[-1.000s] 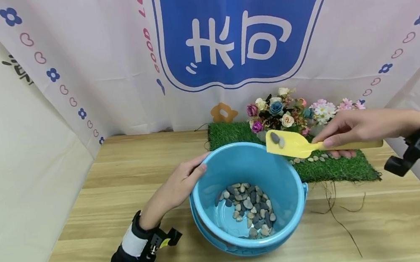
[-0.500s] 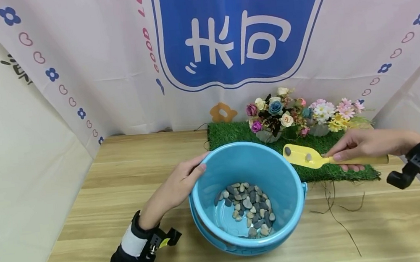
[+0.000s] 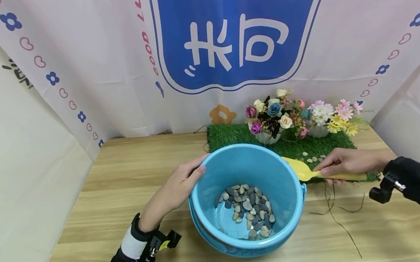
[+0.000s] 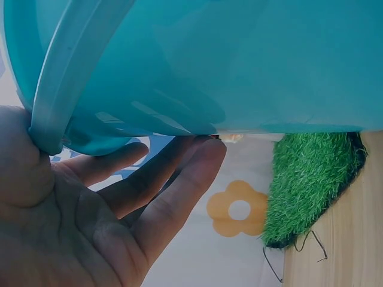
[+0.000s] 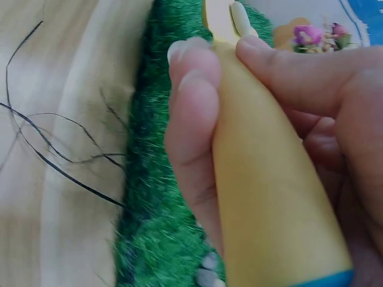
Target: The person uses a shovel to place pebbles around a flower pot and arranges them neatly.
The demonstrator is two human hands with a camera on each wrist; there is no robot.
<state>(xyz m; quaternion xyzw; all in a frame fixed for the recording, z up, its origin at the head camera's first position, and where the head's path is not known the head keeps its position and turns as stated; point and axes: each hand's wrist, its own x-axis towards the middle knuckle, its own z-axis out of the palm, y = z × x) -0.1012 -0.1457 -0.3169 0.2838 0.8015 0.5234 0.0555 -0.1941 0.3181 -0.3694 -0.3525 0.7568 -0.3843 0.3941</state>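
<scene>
A blue bucket (image 3: 243,165) stands on the wooden table with a heap of grey and tan pebbles (image 3: 248,205) at its bottom. My left hand (image 3: 175,185) holds its upper left rim; in the left wrist view the thumb hooks over the rim and the fingers (image 4: 179,197) lie along the outer wall. To the bucket's right, my right hand (image 3: 344,163) grips a yellow toy shovel (image 3: 302,170) by its handle. The shovel's blade is low over the grass mat, its tip partly hidden behind the bucket rim. Fingers and thumb wrap the handle (image 5: 263,167) in the right wrist view.
An artificial grass mat (image 3: 229,134) lies behind and right of the bucket. Small pots of artificial flowers (image 3: 285,120) stand on it, with a few pebbles (image 3: 314,159) near the right hand. Dark loose threads (image 3: 340,219) lie on the table (image 3: 123,173). A printed cloth (image 3: 124,71) hangs behind.
My right hand has lowered the shovel from above the bucket's right rim down to the mat beside it. Two pebbles rode on its blade earlier. The left hand stays on the rim.
</scene>
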